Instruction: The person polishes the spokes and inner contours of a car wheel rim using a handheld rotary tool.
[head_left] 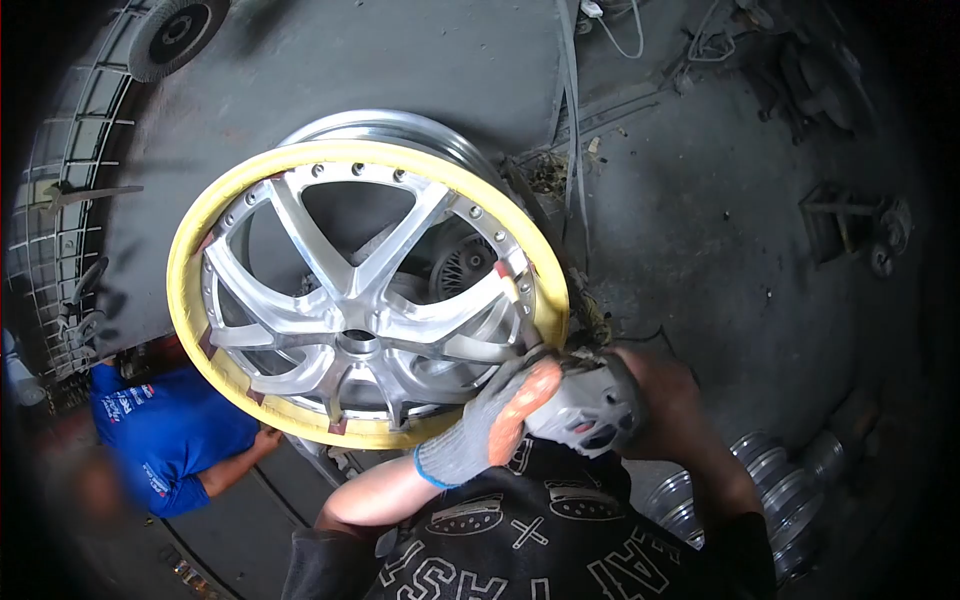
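A large alloy wheel (345, 280) with bare metal spokes fills the middle, its outer lip wrapped in yellow tape (190, 270). My left hand (500, 410), in a grey and orange glove, is closed round the front of a grey power tool (590, 405) that looks like a die grinder. From it a narrow shaft with a red and pale tip (508, 282) reaches over the right-hand spoke end; whether it touches the metal I cannot tell. My right hand (655, 400) grips the tool's rear, its fingers partly hidden.
A co-worker in a blue shirt (170, 435) is at lower left, one hand near the wheel's edge. Several metal rims (770, 490) are stacked at lower right. A wire rack (75, 170) and a tyre (175, 35) stand at left. A cable (572, 130) hangs at the top.
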